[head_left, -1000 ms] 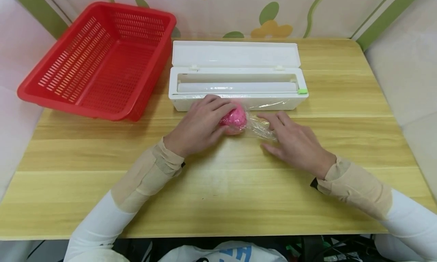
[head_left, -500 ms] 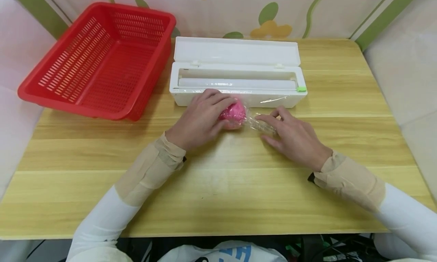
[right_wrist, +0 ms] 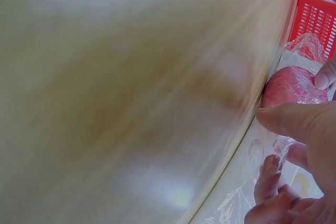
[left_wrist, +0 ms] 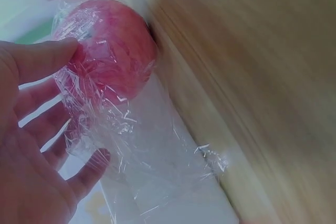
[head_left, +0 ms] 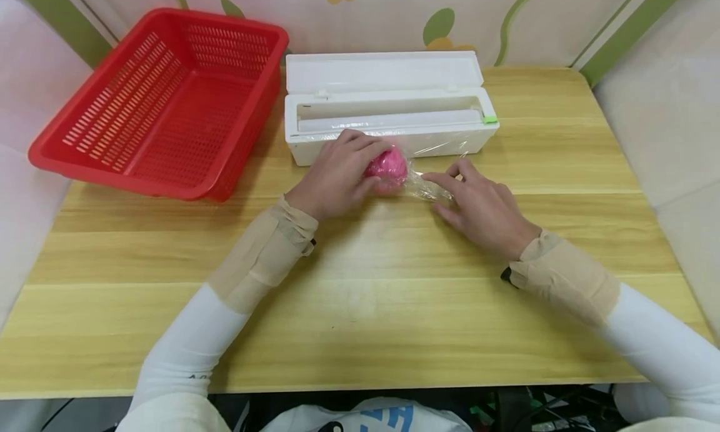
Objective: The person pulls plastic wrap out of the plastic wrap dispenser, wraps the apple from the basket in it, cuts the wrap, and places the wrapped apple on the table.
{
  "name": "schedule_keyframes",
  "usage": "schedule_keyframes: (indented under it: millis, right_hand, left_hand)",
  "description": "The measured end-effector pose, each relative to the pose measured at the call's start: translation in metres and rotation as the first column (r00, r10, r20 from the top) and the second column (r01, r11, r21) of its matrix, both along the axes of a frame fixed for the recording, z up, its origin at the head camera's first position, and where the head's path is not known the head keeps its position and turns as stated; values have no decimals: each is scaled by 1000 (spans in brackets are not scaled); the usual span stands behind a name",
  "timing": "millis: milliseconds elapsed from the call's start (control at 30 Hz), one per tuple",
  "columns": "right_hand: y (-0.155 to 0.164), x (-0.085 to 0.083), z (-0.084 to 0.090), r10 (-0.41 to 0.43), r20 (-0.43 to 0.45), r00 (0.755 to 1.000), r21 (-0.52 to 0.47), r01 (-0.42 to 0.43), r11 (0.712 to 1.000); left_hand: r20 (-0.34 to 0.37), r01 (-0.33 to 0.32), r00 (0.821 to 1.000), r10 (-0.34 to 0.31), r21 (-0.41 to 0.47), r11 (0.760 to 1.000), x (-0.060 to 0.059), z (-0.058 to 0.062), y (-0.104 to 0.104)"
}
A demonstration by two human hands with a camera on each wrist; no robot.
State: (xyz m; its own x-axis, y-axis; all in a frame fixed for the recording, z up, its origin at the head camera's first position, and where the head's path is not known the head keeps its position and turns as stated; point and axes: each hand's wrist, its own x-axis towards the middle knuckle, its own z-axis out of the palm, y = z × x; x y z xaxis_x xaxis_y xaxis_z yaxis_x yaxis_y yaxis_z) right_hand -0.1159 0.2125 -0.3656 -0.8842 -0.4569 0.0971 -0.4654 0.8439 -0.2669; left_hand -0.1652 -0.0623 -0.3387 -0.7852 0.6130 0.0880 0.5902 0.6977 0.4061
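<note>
The left hand (head_left: pixel 343 175) holds a round pink item (head_left: pixel 388 164) (apple-like in the left wrist view), with the thumb on the near side and the fingers reaching around the far side. The item is covered in clear cling film (head_left: pixel 430 187) and sits in front of the dispenser, nearer the far edge of the counter (head_left: pixel 360 332) than the near edge.

The right hand (head_left: pixel 480 207) is at the crumpled film on the item's right. Its thumb and index fingertips stand apart with film between them; whether its fingers pinch the film cannot be told.

The white cling film dispenser (head_left: pixel 306 149) lies along the middle of the far edge. Its lid (head_left: pixel 385 72) is raised, exposing the roll (head_left: pixel 388 120); a green tab (head_left: pixel 490 119) marks its right end. The red plastic basket (head_left: pixel 242 135) occupies the far left corner.
</note>
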Motion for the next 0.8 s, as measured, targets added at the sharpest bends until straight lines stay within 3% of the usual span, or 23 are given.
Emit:
schedule_keyframes:
  millis: [167,300,400,467,600,700,800]
  right_hand:
    - [2,-3,-3,12,-1,1000,-1,-12,1000]
    - [4,-4,-3,28,-17,999,-9,-28,1000]
    - [5,-5,-3,31,-6,999,-13,-31,999]
    - [6,-5,-2,30,-3,1000,-12,-30,999]
    - [10,-3,0,26,-11,1000,-4,-26,1000]
    - [12,-3,0,32,-11,999,-5,-32,999]
    - [12,-4,-2,41,-5,999,-16,-41,999]
  left_hand:
    - [-7,20,1000,-20,28,999,0,-2,-2]
    - [15,43,999,-45,119,992,3,-3,-15]
    - [32,-10,999,5,162,987,7,-3,-35]
    - [42,-67,997,62,145,987,11,-5,-49]
    - [105,-144,984,141,21,989,20,-12,-68]
    - [126,-131,983,136,-43,990,24,-19,-73]
    - [141,-92,986,94,-15,996,26,-24,-74]
